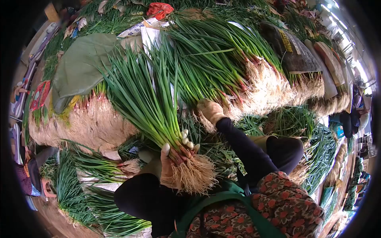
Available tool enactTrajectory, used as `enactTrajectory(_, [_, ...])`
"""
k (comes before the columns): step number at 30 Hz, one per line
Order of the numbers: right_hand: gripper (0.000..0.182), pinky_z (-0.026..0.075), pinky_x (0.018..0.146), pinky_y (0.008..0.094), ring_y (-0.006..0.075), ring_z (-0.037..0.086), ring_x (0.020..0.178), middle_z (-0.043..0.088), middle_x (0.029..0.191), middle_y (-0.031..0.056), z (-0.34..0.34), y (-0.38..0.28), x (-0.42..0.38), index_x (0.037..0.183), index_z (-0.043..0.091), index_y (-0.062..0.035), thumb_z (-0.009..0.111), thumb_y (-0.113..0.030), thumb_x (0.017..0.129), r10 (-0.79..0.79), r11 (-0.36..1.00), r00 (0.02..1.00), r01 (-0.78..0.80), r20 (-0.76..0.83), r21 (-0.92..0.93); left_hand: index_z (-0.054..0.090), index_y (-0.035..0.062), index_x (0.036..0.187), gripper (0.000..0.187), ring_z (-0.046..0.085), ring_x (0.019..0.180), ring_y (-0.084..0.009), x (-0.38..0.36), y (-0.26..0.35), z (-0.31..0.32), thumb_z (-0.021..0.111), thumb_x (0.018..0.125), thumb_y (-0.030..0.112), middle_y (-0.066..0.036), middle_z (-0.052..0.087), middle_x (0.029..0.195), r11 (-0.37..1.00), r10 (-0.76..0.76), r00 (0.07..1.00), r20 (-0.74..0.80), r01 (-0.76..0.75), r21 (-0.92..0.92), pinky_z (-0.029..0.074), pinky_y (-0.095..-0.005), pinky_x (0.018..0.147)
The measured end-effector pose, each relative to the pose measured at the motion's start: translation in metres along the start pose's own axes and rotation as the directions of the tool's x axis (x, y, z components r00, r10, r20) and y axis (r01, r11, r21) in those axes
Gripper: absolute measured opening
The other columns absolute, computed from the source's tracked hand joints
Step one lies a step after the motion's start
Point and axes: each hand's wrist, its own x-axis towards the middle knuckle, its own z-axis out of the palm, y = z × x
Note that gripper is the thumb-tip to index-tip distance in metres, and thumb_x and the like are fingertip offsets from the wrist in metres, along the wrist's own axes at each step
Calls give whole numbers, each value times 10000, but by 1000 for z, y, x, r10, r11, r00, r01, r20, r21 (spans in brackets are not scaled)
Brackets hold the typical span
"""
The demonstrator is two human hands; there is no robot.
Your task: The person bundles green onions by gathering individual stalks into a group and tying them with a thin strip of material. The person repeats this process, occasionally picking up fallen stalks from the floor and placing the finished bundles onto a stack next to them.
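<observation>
My left hand (168, 162), in a pale glove with whitish fingertips, is wrapped round a large bunch of green onions (158, 115). The bunch's leaves fan up and to the left, and its pale roots (194, 172) hang over my lap. My right hand (210, 111), also gloved, reaches forward to the near edge of a long pile of green onions (222, 75). Its fingers are pressed among the stems and roots there, and what they hold is partly hidden.
A green cloth (81, 65) covers onions at the left, and a dark sack (291, 49) covers some at the right. Smaller bunches (103, 166) lie at the lower left. A red bag (160, 10) sits at the back. People are at both far edges.
</observation>
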Motion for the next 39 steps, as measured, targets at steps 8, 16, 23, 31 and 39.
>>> enactTrajectory(8, [380,501,727,388,296,618,880,632,983,155,22,-10,-35,1099,565,-106,530,-404,866,-255,961,966,259,50,-98,357,41,1252,632,544,956,-191,4,9,0,625,814,411,-43,528,942,996,80,996,-33,-81,-44,302,-436,1059])
enactTrajectory(16, [333,487,622,427,245,620,662,597,655,123,-6,-2,-23,972,570,-68,550,-381,859,-50,942,982,107,184,-318,390,-39,1290,660,510,1086,-302,10,-5,14,520,859,445,-173,505,1207,980,87,961,-262,-35,196,340,-441,1043])
enactTrajectory(23, [275,481,578,374,202,621,646,617,749,169,-13,-5,-115,1057,575,-38,560,-234,865,-610,792,706,527,360,308,420,-35,1285,543,627,759,-237,7,0,-23,471,912,356,-191,628,920,921,-63,943,-327,181,345,510,-328,725])
enactTrajectory(31, [234,468,865,331,206,558,1015,559,1129,83,56,37,-49,1133,532,1,510,-77,914,-478,463,820,-70,316,884,458,-51,1209,515,619,762,-251,4,-3,-15,476,902,362,-177,629,899,944,-57,950,-307,152,293,494,-352,749])
enactTrajectory(39, [235,481,779,394,307,586,926,595,997,100,43,-18,-55,1011,633,-122,517,-192,819,-730,622,646,764,226,-173,548,-30,984,380,612,675,-232,0,-8,1,506,883,334,-154,624,742,948,-30,920,-390,150,282,507,-339,675])
